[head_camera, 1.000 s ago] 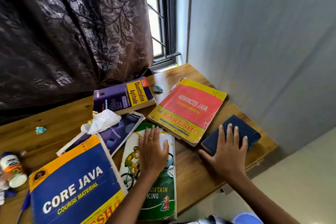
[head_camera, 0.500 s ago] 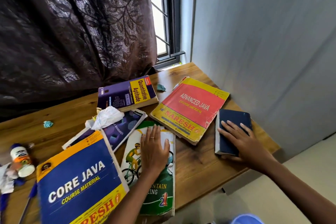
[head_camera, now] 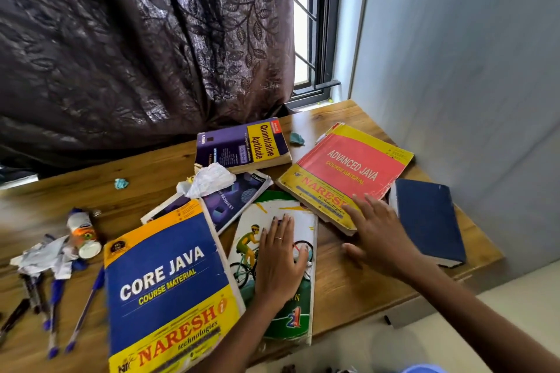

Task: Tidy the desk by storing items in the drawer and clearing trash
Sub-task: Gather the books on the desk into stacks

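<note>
Gathering books looks to be the step in hand: the right hand (head_camera: 378,239), fingers spread wide and holding nothing, reaches the red-and-yellow Advanced Java paperback (head_camera: 348,172) lying on the wooden surface (head_camera: 348,291). The left hand (head_camera: 280,260) presses flat on the green cycling book (head_camera: 291,312). Next it probably needs a grip under the paperback's near edge.

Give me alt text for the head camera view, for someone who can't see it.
A person's left hand rests flat on a cycling book while the right hand reaches to a red Java book on a cluttered wooden desk. Other books, pens and crumpled paper lie around.

Wooden desk (head_camera: 348,288) under books (head_camera: 169,281), pens (head_camera: 81,315)
</note>
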The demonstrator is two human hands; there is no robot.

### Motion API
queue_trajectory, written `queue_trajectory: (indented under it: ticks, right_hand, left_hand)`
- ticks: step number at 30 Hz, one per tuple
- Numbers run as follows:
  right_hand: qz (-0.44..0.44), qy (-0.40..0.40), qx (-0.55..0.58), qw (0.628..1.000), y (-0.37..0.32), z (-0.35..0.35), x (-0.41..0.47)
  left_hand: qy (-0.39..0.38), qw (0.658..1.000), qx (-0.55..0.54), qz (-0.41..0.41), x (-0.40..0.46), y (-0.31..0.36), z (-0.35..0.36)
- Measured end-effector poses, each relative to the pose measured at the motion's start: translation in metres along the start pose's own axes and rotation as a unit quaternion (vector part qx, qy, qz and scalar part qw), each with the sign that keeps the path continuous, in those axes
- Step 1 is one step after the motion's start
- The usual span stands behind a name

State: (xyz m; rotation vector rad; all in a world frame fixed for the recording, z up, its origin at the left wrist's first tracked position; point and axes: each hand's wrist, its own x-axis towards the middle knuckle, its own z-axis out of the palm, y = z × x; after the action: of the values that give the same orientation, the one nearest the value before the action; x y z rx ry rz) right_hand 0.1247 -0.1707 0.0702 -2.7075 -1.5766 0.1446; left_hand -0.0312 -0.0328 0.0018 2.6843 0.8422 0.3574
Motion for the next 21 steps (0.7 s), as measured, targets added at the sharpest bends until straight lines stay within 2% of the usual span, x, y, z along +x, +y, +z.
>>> queue_trajectory:
  ticks: [7, 14, 21]
  right_hand:
    - [-0.001, 0.036, -0.044, 0.998, -0.036, 0.027, 0.054]
    - [0.019, 0.019, -0.126, 0.992, -0.041, 0.034, 0.070]
    - [-0.024, 0.113, -0.092, 0.989, -0.030, 0.012, 0.067]
  left_hand:
    - [0.017, 1.000, 0.013, 0.002, -0.012, -0.004, 0.001]
    - [0.021, 0.999, 0.027, -0.002, -0.011, -0.004, 0.002]
    - [0.027, 1.000, 0.013, -0.001, -0.011, -0.006, 0.006]
